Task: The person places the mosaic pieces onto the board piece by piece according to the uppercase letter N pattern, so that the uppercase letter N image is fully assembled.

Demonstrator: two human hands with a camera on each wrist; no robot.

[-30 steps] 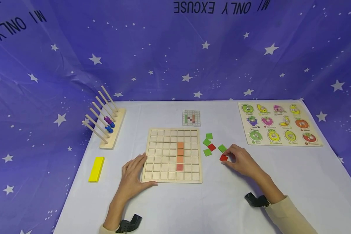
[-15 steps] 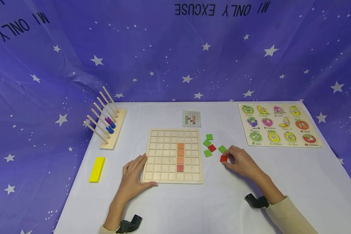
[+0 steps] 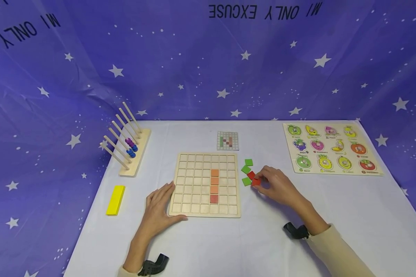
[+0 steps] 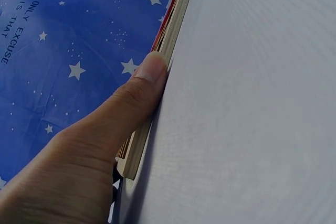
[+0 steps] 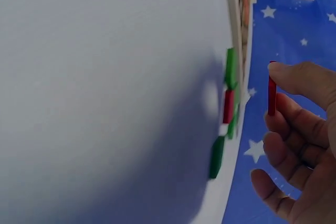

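Fingers (image 5: 302, 119) around red tile (image 3: 255, 182), seemingly level

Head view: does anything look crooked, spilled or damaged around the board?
Nothing looks spilled or damaged. On the grid board, the orange tiles and the seated red tile line up neatly in one column. Only the loose green tiles to its right look untidy, scattered at mixed angles beside a loose red tile.

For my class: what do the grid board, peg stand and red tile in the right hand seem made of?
Grid board: likely unpainted wood, matte; pale tan, with a lined edge in the left wrist view.
Peg stand: probably bare wood, smooth-looking; plain pale tan.
Red tile: smooth painted wood or plastic; uniformly red even edge-on, so unclear.
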